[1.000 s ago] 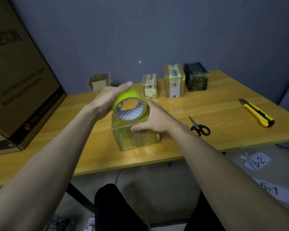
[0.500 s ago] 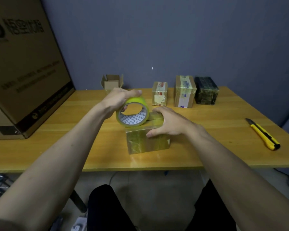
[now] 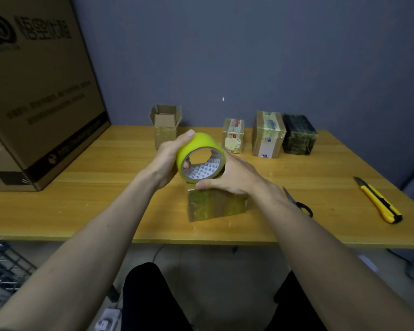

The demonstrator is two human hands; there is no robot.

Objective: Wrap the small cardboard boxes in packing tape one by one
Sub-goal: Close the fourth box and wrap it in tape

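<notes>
Nearest the table's [image 3: 86, 211] front edge, the box being wrapped [image 3: 215, 205] is seen standing on the wood, its near faces already glossy with tape. It is pinned from above by the right hand [image 3: 234, 177] — fingers spread flat across the top, thumb laid along the near upper edge, nothing gripped. Just over the box's left top corner the yellow tape roll [image 3: 200, 161] is held by the left hand [image 3: 169, 161], fingers curled around the roll with a fingertip showing inside the core; whether a strip is being drawn cannot be told. This box is judged well on in its wrap, not finished. To the right, scissors [image 3: 299, 204] and a yellow utility knife [image 3: 378, 201] are left lying unused. At the far edge, three taped boxes [image 3: 269, 134] are lined up — apparently done — while one open box [image 3: 166, 126] is left unsealed, judged the next in line.
</notes>
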